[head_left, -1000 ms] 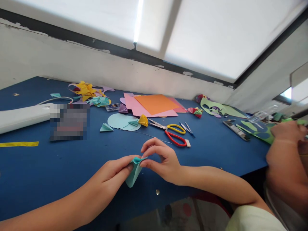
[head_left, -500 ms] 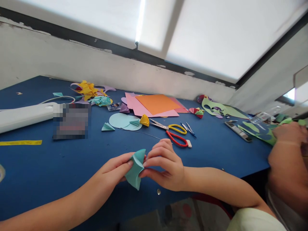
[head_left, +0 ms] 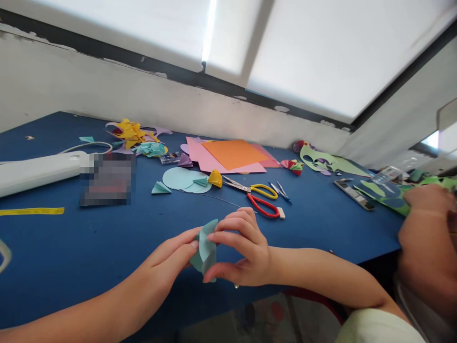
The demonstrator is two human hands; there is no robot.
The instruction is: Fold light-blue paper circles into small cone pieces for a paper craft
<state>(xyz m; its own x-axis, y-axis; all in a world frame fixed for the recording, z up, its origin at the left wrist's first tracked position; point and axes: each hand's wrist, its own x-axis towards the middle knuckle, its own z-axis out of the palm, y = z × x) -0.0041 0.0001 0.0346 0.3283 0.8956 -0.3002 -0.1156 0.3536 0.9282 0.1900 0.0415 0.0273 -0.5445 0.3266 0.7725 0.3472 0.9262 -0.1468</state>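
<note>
A teal folded paper piece [head_left: 207, 250] with curved, partly spread folds is between my hands above the front of the blue table. My left hand [head_left: 174, 255] pinches its left side between thumb and fingers. On the other side, my right hand [head_left: 244, 245] has its index finger on the upper fold and its thumb at the lower edge, closed around the paper with a gap between them. Beyond my hands lie pale teal paper circles [head_left: 178, 178], a teal folded cone [head_left: 161, 187], a yellow folded cone [head_left: 215, 178] and scissors [head_left: 262, 200] with red and yellow handles.
Orange paper [head_left: 233, 154] tops pink sheets near the wall. Paper scraps [head_left: 130, 133] are heaped at back left. A white device [head_left: 39, 171] and yellow strip [head_left: 32, 211] lie left. A phone [head_left: 353, 194] is at right, beside another person's arm [head_left: 426, 238].
My right thumb has moved down and apart from the index finger, which now presses the upper fold. The teal paper has turned slightly and its folds stand differently. My left hand keeps its hold.
</note>
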